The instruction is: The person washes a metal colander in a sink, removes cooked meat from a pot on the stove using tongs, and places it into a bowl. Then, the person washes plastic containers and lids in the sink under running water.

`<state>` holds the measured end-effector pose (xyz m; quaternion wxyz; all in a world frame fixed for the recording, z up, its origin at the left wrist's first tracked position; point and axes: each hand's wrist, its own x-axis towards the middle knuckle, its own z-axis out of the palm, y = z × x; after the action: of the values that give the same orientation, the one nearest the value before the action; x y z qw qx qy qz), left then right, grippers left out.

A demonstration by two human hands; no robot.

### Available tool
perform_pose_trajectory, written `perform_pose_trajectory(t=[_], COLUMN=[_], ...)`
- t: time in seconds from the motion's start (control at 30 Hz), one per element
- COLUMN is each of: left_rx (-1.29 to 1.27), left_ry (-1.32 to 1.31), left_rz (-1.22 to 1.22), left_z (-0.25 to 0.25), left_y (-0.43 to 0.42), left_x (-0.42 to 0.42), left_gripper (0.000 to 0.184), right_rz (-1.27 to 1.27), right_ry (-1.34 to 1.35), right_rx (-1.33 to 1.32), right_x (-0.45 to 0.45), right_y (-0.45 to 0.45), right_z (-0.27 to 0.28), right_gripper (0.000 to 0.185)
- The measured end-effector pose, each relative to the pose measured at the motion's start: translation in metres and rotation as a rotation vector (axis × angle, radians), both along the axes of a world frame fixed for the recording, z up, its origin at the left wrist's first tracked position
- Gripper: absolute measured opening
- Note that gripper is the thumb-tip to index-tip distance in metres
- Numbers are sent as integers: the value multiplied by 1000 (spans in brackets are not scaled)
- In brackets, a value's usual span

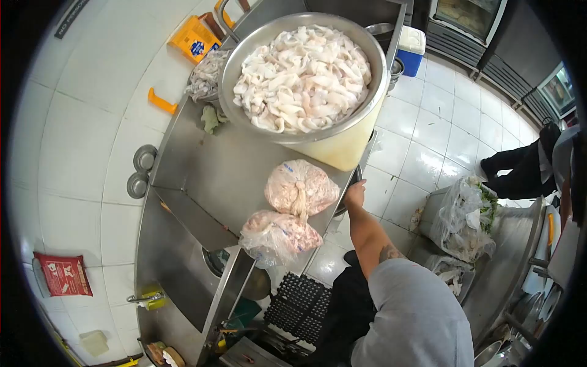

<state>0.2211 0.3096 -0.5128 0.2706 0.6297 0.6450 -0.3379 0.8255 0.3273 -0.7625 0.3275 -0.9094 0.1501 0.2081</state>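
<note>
Standing beside the steel counter (223, 168), the person has the right hand (354, 194) at the counter's right edge, against the rim of a round metal vessel (358, 175). The fingers appear bent over that rim, but whether the grip is closed cannot be told. The left hand is outside the view; its state is not established.

Location of the vessel: just outside the counter's right edge, largely masked by the counter and the hand. Its contents and its support could not be verified.

Nearest items on the counter: two tied plastic bags of pale pink minced matter, the upper bag (301, 188) touching the lower bag (278, 235), which lies at the near right corner. Beyond them, a cream tub (342, 153) stands by the right edge, and above it a wide metal basin (281, 136) is heaped with white strips (306, 79). A grey, stringy heap (206, 74) lies to the basin's left, toward the counter's wall-side edge, with a green scrap (211, 119) just beside it.

Assessment: the step in hand appears to be handling the vessel at the counter's edge; the bags and basin are untouched by the visible hand. The next move would call for a secure hold on the rim and a path clear of the tub's overhanging corner.
</note>
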Motion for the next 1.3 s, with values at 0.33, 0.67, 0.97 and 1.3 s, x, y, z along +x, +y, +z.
perform_pose_trajectory(t=[0.33, 0.67, 0.97, 1.3], left_rx=[36, 98, 408, 791], left_ry=[-45, -56, 509, -285], left_rz=[-148, -306, -366, -66], left_z=[6, 33, 132, 173], left_y=[45, 72, 178, 304], left_x=[49, 39, -172, -146], left_gripper=[32, 33, 34, 56], right_rz=[123, -86, -148, 230], right_ry=[-63, -148, -275, -545], right_rx=[438, 204, -110, 273], right_x=[0, -65, -62, -76], right_y=[-4, -208, -429, -407], right_z=[72, 135, 220, 390], right_gripper=[33, 51, 47, 48])
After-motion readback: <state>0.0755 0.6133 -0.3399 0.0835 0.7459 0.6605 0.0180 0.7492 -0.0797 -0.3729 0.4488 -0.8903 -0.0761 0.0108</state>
